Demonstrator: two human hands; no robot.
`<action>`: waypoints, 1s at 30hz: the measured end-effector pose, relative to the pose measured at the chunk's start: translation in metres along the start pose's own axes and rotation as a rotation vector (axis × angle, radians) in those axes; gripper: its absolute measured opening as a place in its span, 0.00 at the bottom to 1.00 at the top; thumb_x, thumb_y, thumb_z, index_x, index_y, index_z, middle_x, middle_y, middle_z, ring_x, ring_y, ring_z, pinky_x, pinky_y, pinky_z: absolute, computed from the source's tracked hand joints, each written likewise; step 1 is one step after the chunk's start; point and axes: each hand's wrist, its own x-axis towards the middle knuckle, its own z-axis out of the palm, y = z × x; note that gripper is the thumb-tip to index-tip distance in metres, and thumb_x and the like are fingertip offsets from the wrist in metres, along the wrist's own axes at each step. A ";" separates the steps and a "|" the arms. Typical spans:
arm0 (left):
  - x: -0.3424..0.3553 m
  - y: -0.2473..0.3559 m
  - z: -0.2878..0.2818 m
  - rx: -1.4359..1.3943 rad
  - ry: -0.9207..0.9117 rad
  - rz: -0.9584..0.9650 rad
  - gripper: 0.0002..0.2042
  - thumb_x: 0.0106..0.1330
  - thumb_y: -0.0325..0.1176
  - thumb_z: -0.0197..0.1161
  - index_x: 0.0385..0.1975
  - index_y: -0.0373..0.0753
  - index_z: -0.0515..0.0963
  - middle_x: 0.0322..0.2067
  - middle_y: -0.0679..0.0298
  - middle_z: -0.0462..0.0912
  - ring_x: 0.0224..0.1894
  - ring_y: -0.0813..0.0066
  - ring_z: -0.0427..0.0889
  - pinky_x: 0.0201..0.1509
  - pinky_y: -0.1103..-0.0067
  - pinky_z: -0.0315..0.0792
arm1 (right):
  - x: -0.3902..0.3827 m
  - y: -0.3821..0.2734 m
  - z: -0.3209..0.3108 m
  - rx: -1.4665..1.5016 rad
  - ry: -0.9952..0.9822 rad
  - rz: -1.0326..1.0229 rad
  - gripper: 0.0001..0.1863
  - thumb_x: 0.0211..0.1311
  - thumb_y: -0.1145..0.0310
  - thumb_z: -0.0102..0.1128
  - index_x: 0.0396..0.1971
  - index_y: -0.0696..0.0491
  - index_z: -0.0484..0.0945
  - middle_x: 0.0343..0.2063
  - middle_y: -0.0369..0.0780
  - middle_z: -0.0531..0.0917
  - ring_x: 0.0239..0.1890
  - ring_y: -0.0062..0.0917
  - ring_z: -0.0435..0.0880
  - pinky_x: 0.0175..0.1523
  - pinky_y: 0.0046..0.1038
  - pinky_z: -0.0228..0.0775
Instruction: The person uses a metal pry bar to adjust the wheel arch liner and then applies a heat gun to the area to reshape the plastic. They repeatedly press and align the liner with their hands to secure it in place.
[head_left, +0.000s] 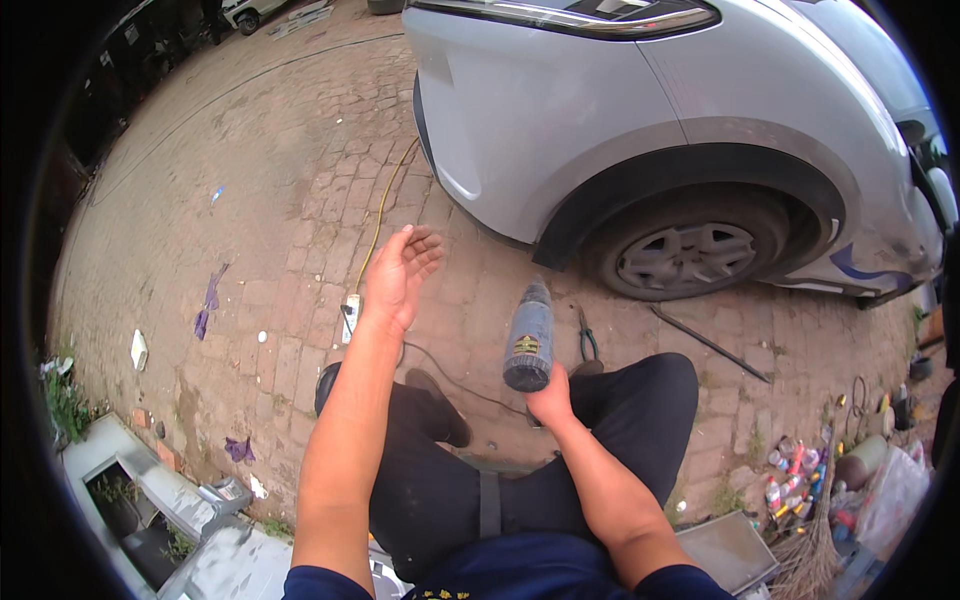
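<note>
My right hand (551, 402) is wrapped round the handle of a dark grey heat gun (530, 340), whose nozzle points away from me toward the car's lower edge. A thin dark cord (455, 380) runs along the bricks below it. Raised to the left, my left hand (402, 275) is empty, with its fingers apart and a little blurred. Ahead stands a silver-grey car (560, 110) with a black wheel-arch trim (700, 170) and a wheel (690, 250). The heat gun's nozzle is apart from the bodywork. Green-handled pliers (589, 345) lie on the ground just right of the heat gun.
A white power strip (350, 318) with a yellow cord (380, 215) lies left of my hands. A dark metal bar (712, 345) rests near the wheel. Bottles (790, 485), a straw broom (815, 550) and plastic bags crowd the lower right. Pale panels (120, 450) stand lower left.
</note>
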 end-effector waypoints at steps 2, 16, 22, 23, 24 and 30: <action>-0.009 0.028 -0.012 0.058 -0.027 0.052 0.20 0.79 0.48 0.61 0.54 0.35 0.82 0.47 0.58 0.88 0.50 0.65 0.86 0.57 0.70 0.77 | 0.005 0.001 -0.005 -0.057 -0.027 -0.040 0.17 0.57 0.75 0.71 0.48 0.58 0.83 0.41 0.49 0.91 0.47 0.41 0.92 0.52 0.37 0.81; 0.032 -0.016 -0.073 -0.021 0.170 -0.043 0.19 0.77 0.50 0.62 0.50 0.38 0.81 0.45 0.62 0.86 0.44 0.70 0.83 0.51 0.71 0.76 | 0.016 -0.012 0.004 -0.088 -0.067 -0.008 0.22 0.53 0.79 0.70 0.51 0.59 0.82 0.46 0.56 0.88 0.54 0.53 0.88 0.59 0.47 0.79; 0.047 -0.020 -0.073 0.063 0.192 -0.130 0.21 0.78 0.50 0.62 0.53 0.37 0.81 0.45 0.62 0.86 0.44 0.70 0.83 0.51 0.71 0.76 | 0.022 -0.013 0.002 -0.088 -0.041 0.132 0.25 0.52 0.78 0.71 0.53 0.60 0.81 0.49 0.56 0.88 0.57 0.52 0.87 0.60 0.45 0.79; 0.049 -0.021 -0.074 0.065 0.189 -0.133 0.21 0.78 0.50 0.61 0.54 0.37 0.81 0.45 0.62 0.85 0.44 0.70 0.83 0.51 0.72 0.76 | 0.021 -0.013 0.002 -0.044 -0.054 0.166 0.26 0.52 0.78 0.71 0.54 0.61 0.80 0.49 0.56 0.88 0.57 0.52 0.87 0.60 0.45 0.79; 0.050 -0.023 -0.075 0.070 0.213 -0.141 0.21 0.78 0.50 0.61 0.55 0.36 0.80 0.45 0.62 0.85 0.44 0.70 0.83 0.52 0.72 0.75 | 0.021 -0.011 -0.001 -0.021 -0.008 0.135 0.27 0.51 0.77 0.72 0.55 0.61 0.80 0.49 0.56 0.88 0.57 0.52 0.87 0.60 0.44 0.79; 0.057 -0.026 -0.084 0.106 0.203 -0.152 0.22 0.78 0.51 0.61 0.56 0.36 0.80 0.47 0.61 0.86 0.46 0.69 0.82 0.53 0.70 0.75 | 0.021 0.008 -0.005 -0.063 0.008 0.089 0.29 0.49 0.77 0.75 0.55 0.61 0.81 0.46 0.54 0.89 0.54 0.50 0.89 0.58 0.41 0.80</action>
